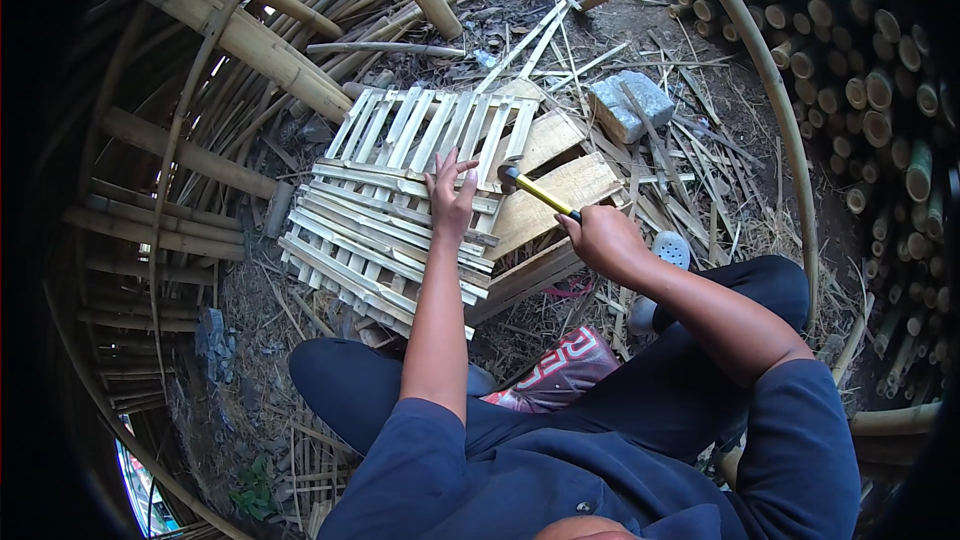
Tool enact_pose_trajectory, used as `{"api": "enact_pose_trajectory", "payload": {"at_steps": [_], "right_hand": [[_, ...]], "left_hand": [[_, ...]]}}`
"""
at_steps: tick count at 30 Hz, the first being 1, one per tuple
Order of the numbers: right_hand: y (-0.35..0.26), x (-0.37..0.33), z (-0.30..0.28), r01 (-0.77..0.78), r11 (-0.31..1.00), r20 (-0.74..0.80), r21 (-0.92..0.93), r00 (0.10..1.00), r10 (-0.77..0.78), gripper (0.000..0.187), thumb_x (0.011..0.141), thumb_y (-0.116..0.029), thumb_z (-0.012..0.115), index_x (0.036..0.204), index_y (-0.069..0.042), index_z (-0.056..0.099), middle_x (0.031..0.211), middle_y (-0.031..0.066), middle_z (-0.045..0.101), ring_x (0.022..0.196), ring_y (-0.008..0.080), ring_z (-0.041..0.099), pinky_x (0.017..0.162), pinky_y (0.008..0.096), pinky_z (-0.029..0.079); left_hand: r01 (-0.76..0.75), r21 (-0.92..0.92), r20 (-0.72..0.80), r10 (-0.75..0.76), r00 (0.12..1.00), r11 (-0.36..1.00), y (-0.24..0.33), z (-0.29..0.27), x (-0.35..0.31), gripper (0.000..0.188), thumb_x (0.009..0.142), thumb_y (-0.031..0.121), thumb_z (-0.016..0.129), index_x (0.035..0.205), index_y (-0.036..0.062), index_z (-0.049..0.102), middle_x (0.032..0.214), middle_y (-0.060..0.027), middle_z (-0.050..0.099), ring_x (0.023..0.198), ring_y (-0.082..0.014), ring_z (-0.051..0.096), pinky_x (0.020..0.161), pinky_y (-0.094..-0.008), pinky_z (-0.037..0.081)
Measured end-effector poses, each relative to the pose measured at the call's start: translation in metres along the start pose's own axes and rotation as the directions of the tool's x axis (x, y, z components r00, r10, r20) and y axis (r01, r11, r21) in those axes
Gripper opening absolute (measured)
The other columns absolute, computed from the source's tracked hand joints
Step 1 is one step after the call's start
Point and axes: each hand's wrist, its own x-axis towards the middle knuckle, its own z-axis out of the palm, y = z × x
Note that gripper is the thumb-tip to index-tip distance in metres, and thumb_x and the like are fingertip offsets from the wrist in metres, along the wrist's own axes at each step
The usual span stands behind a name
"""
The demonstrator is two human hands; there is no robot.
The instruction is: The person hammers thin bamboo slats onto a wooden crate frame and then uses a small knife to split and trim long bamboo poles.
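- Gripping the yellow-handled hammer (535,190) near the butt of its handle, the right hand (603,240) is wrapped fully shut around it; the left hand (450,198) lies open, fingers spread, palm pressed flat on the bamboo slat panel (385,205).
- Largest thing in play is that slat panel, a lattice of pale split strips lying on the ground ahead of the knees, its right edge resting over a few wooden boards (555,195). It looks light and springy rather than stiff, so I would judge it needs a flat palm to stop it bouncing, and lifting it should be by the crossing strips, not a single thin slat that might split.
- Next, the hammer: head-heavy and rigid by the look of it, handle smooth, best held low as it is now. Its dark head hangs just right of the left fingertips, over the panel's right edge.
- A grey stone block (630,105) sits beyond, well apart from both hands.
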Motion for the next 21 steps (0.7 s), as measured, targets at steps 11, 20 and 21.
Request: {"api": "enact_pose_trajectory", "payload": {"at_steps": [11,20,21], "right_hand": [[0.002,0.002,0.006,0.048,0.998,-0.05,-0.04,0.998,-0.05,0.05,0.101,-0.04,0.057,0.083,0.005,0.073,0.078,0.0264,0.07,0.074,0.0447,0.07,0.069,0.0527,0.056],[0.0,0.003,0.006,0.036,0.999,-0.027,-0.03,0.999,-0.037,0.051,0.101,-0.04,0.058,0.083,0.005,0.072,0.077,0.0274,0.069,0.075,0.046,0.07,0.071,0.0536,0.055],[0.0,0.002,0.004,0.028,0.999,-0.023,-0.031,0.999,-0.029,0.051,0.101,-0.04,0.057,0.083,0.006,0.072,0.077,0.0276,0.069,0.075,0.0461,0.07,0.071,0.0538,0.055]], "left_hand": [[0.291,-0.041,-0.15,-0.294,0.944,0.956,-0.009,-0.009,0.025,0.025,0.094,0.014,0.055,0.107,0.0053,0.074,0.128,-0.0154,0.068,0.139,-0.0347,0.046,0.117,-0.0465,0.033],[0.089,0.603,-0.087,-0.046,0.995,0.793,-0.019,-0.006,0.054,0.046,0.098,0.029,0.049,0.141,0.0111,0.053,0.157,-0.0165,0.042,0.153,-0.0326,0.027,0.124,-0.062,0.006],[0.089,0.674,0.004,-0.125,0.992,0.733,-0.021,-0.004,0.055,0.056,0.101,0.032,0.043,0.154,0.0149,0.04,0.168,-0.0132,0.025,0.157,-0.03,0.015,0.125,-0.0603,0.002]]}}
